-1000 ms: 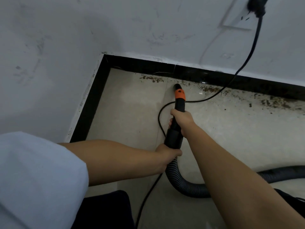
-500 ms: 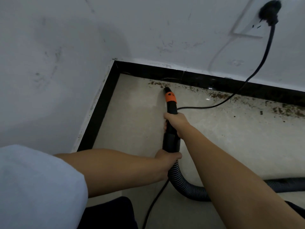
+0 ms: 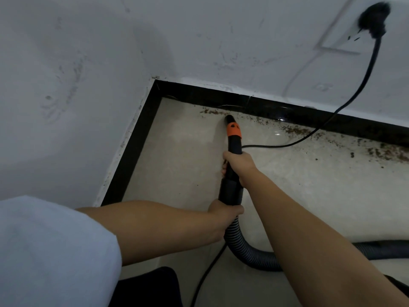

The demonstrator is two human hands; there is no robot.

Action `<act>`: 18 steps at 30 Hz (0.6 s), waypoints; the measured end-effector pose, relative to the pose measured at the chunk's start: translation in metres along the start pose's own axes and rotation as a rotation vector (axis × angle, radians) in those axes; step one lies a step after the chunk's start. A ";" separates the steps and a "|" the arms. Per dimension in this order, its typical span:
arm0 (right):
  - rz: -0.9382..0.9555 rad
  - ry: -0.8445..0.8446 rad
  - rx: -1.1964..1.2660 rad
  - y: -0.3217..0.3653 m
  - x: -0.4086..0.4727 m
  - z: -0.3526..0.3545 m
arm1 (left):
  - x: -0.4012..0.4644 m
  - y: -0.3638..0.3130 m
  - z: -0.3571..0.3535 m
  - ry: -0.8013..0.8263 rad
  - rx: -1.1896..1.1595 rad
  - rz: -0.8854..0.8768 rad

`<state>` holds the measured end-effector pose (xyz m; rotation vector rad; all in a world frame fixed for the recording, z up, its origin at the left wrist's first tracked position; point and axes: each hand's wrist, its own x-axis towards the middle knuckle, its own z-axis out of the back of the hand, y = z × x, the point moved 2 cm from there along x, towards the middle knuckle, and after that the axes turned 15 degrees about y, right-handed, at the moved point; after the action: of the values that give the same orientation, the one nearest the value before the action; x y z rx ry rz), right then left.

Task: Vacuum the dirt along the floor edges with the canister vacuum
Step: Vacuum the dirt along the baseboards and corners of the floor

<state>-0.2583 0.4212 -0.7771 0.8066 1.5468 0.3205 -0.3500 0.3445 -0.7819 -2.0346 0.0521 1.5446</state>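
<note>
Nozzle (image 3: 230, 120) has shifted left along the far baseboard (image 3: 276, 107) over the last second; a second ago it pointed at the wall a little right of the small crumb patch, now its black tip sits at the near edge of that patch (image 3: 210, 111), close to the corner; camera has tipped too, so part of the shift is only apparent.

Reading: the sweep seems to be working toward the corner first; the heavier dirt to the right is not yet collected, so most of the edge is left to do.

Hands: right hand (image 3: 240, 166) wrapped round the black tube (image 3: 234, 147) just below the orange collar (image 3: 233, 129); left hand (image 3: 223, 218) gripping the lower end of the tube where the ribbed hose (image 3: 245, 249) joins; both closed firmly on the tool, neither loose.

Count:
- nozzles, one; orange collars, one
- hoses, one, curving off to the right edge; the canister itself is out of view
- power cords (image 3: 354, 89), one, black, running from the plug (image 3: 374, 21) in the wall socket down across the floor (image 3: 188, 173), under the tube and on toward the bottom edge
- dirt (image 3: 294, 129), one loose band along the far baseboard in roughly three clusters: small patch at the tip, middle stretch, thick stretch at far right
- baseboards, two, meeting at the corner; the left one shows no dirt I can make out
- arms, two; pale sleeve (image 3: 51, 247), one, on the left.
</note>
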 end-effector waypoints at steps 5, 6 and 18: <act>0.007 -0.072 0.076 -0.008 -0.010 0.021 | 0.004 0.004 -0.014 0.041 0.100 0.022; 0.010 -0.084 0.085 -0.009 -0.011 0.024 | 0.004 0.003 -0.015 0.042 0.109 0.021; -0.002 0.010 -0.051 0.007 0.008 -0.010 | 0.001 -0.006 0.007 -0.030 0.013 -0.033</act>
<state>-0.2651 0.4337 -0.7773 0.7648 1.5432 0.3616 -0.3540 0.3526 -0.7813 -1.9920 0.0169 1.5496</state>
